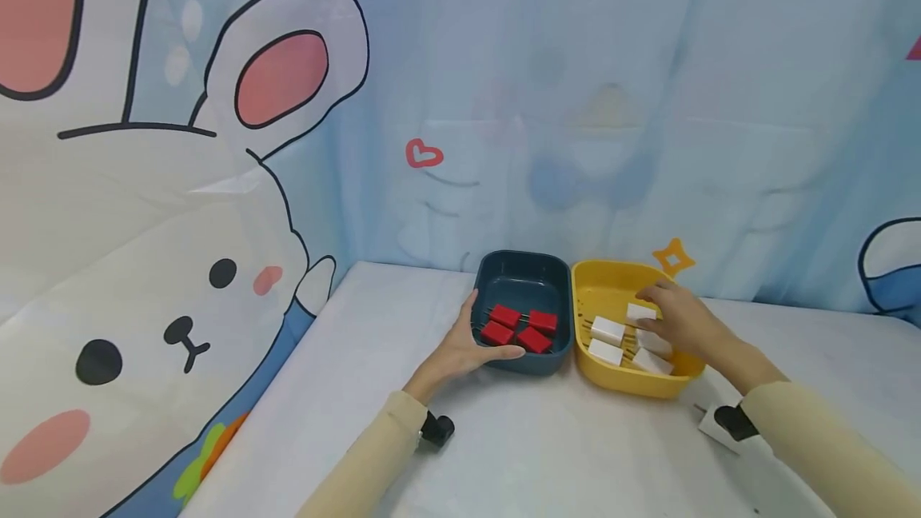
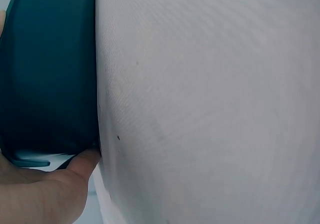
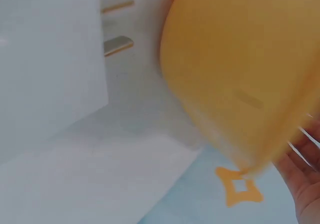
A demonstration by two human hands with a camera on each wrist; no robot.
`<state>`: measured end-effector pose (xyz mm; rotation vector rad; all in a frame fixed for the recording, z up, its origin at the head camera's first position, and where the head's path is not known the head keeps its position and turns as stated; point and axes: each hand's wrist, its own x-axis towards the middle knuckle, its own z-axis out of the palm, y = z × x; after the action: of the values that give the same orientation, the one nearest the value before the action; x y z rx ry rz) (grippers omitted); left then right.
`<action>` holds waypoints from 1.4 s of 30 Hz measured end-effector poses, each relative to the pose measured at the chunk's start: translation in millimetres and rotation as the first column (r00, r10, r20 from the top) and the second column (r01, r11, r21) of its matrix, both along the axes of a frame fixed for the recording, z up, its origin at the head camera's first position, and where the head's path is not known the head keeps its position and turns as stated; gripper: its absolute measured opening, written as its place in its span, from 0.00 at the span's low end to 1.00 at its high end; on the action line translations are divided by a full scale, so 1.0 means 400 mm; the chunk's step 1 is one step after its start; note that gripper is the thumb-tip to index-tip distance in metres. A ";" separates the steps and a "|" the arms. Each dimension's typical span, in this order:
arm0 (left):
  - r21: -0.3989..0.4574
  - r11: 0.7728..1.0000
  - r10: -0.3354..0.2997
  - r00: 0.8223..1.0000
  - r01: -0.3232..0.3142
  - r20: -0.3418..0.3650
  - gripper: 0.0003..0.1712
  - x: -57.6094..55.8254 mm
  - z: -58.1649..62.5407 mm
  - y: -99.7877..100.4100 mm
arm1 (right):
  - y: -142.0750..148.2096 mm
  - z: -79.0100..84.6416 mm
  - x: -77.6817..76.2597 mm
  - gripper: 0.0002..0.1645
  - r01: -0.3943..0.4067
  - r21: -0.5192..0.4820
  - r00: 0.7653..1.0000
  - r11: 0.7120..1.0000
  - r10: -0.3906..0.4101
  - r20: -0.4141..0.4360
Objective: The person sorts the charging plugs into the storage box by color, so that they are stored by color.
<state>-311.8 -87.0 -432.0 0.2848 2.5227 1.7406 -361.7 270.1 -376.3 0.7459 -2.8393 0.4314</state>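
Observation:
My left hand (image 1: 468, 348) holds the near left corner of a dark blue bin (image 1: 525, 266), fingers along its side and thumb across its front. In the left wrist view, the thumb (image 2: 82, 169) touches the bin's wall (image 2: 50, 74). Several red plugs (image 1: 534, 340) with metal prongs lie inside. My right hand (image 1: 687, 324) reaches over a yellow bin (image 1: 612, 278), a white plug (image 1: 640, 312) between its thumb and fingers. Other white plugs (image 1: 608, 331) lie below. In the right wrist view, the yellow bin's wall (image 3: 230, 74) partly hides the fingers (image 3: 287, 171).
Another white plug (image 1: 719, 426) lies on the white tabletop (image 1: 576, 454) beneath my right wrist; in the right wrist view this plug (image 3: 50, 59) shows its two prongs. The bins stand side by side. Behind them hangs a printed blue curtain (image 1: 576, 102).

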 end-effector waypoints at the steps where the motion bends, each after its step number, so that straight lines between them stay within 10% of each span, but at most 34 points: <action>1: 0.000 1.000 -0.001 1.000 0.001 -0.003 0.70 0.001 0.001 -0.001 | -0.001 0.008 0.013 0.25 -0.006 -0.006 1.000 1.000 0.006 -0.009; 15: -0.005 1.000 -0.016 1.000 0.016 -0.012 0.70 0.003 -0.003 0.001 | 0.104 0.072 0.205 0.29 0.073 -0.074 0.997 0.995 -0.074 -0.009; 28: 0.015 0.999 -0.029 0.999 0.030 -0.026 0.71 0.002 -0.001 0.004 | 0.183 -0.040 0.252 0.38 0.187 0.023 0.908 0.982 -0.181 0.378; 42: -0.008 1.000 -0.009 1.000 0.009 0.000 0.71 0.001 -0.005 0.002 | 0.169 -0.099 0.256 0.30 0.209 0.071 0.907 0.975 -0.220 0.360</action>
<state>-311.4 -86.3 -434.0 0.2954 2.5235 1.7270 -259.4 337.8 -415.8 0.3786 -3.2354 0.5415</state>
